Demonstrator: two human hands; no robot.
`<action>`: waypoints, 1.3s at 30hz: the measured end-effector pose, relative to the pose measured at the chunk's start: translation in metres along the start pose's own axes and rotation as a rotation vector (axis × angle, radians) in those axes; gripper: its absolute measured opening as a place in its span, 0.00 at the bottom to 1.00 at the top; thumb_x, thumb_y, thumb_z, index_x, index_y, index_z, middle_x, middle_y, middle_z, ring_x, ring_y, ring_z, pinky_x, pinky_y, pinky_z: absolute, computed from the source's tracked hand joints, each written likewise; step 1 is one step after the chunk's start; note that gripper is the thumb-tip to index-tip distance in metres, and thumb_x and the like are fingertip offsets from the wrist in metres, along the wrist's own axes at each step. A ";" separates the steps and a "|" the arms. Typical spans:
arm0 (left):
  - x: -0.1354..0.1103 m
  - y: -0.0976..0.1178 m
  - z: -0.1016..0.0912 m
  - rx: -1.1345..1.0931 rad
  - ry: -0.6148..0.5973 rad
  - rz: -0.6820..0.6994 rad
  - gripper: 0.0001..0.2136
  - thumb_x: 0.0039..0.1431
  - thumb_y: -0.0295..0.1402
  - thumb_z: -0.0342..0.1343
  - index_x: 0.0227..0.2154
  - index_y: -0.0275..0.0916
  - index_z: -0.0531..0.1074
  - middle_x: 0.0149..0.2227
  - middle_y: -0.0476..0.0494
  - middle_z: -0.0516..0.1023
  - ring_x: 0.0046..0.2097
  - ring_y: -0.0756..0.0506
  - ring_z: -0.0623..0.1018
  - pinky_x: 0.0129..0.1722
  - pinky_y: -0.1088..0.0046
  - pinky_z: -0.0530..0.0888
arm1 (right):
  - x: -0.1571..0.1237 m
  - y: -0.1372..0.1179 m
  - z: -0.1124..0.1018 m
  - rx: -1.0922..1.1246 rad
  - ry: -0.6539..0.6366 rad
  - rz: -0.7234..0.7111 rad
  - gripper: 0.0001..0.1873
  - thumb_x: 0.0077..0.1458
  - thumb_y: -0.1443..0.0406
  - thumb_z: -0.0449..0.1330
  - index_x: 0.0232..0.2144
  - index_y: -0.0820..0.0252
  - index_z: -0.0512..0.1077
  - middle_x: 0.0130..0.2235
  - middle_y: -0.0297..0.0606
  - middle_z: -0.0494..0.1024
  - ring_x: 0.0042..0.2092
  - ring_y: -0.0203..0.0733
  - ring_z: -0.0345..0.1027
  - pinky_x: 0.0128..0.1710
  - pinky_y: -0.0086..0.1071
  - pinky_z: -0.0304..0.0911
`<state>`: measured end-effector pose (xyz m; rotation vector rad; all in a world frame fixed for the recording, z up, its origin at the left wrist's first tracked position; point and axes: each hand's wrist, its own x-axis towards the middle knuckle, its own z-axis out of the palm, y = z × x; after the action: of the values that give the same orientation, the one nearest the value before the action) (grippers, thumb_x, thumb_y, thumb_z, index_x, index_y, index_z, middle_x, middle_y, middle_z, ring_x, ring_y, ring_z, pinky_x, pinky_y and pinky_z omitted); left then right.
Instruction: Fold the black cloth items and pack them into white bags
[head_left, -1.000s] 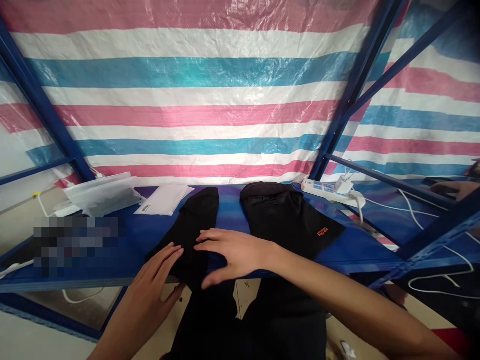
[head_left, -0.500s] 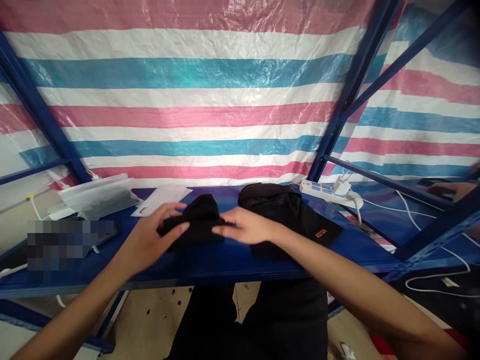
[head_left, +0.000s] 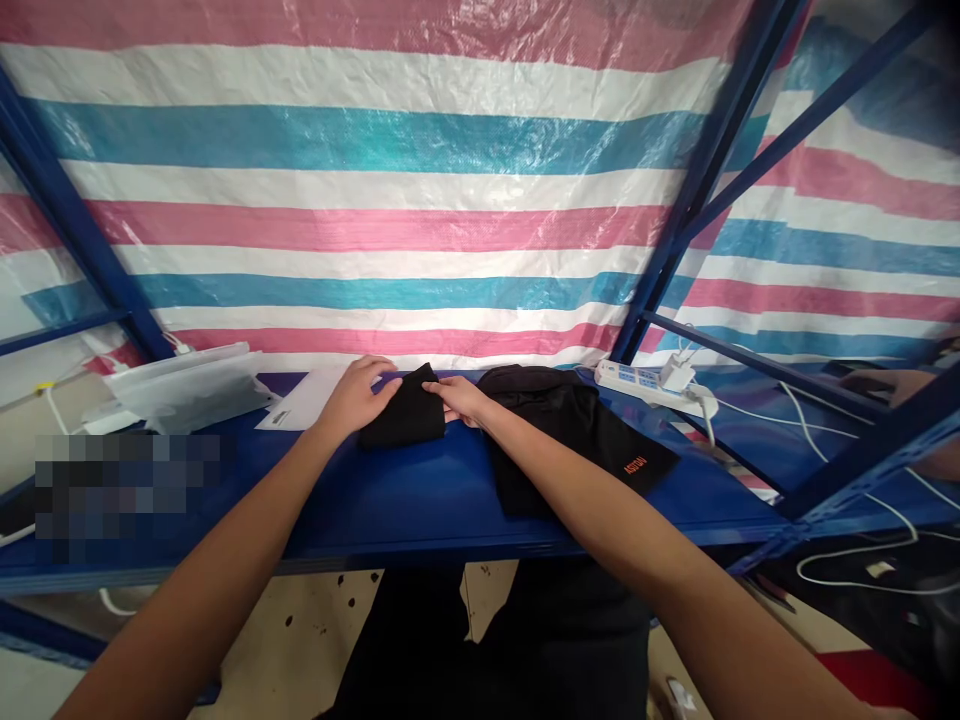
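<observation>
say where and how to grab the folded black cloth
Probably by its side edges, one hand from each side: the folded black cloth is a compact bundle, the left hand at one edge, the right hand, thumb on top, at the other.

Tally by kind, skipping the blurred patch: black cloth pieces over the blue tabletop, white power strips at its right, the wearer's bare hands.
Black cloth, compact folded piece and orange-lettered piece: 2
White plastic power strip: 1
Bare hands, left hand and right hand: 2
Total: 5
</observation>
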<state>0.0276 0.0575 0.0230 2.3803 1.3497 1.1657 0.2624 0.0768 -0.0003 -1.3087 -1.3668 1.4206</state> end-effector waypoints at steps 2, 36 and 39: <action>-0.008 0.008 -0.002 -0.039 -0.227 0.122 0.20 0.73 0.51 0.54 0.55 0.47 0.82 0.60 0.41 0.82 0.63 0.35 0.79 0.68 0.55 0.72 | 0.000 0.002 0.003 -0.063 0.097 -0.013 0.15 0.63 0.58 0.74 0.42 0.60 0.74 0.24 0.30 0.75 0.22 0.36 0.71 0.19 0.24 0.65; -0.017 0.024 0.010 -1.069 -0.142 -0.445 0.30 0.55 0.46 0.78 0.58 0.38 0.82 0.61 0.30 0.83 0.65 0.29 0.79 0.70 0.48 0.72 | -0.032 -0.017 -0.030 -0.114 0.283 -0.537 0.35 0.63 0.42 0.67 0.62 0.55 0.72 0.57 0.47 0.78 0.44 0.44 0.78 0.38 0.34 0.75; -0.016 0.015 0.011 -1.107 -0.095 -0.601 0.27 0.58 0.42 0.77 0.57 0.36 0.81 0.59 0.29 0.84 0.61 0.31 0.83 0.65 0.52 0.79 | -0.044 -0.020 -0.033 -0.479 0.206 -0.922 0.31 0.66 0.48 0.69 0.65 0.53 0.74 0.64 0.50 0.74 0.62 0.54 0.72 0.61 0.48 0.72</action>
<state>0.0407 0.0389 0.0141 1.1333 0.8846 1.1320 0.3002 0.0434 0.0296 -0.8382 -1.8731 0.3400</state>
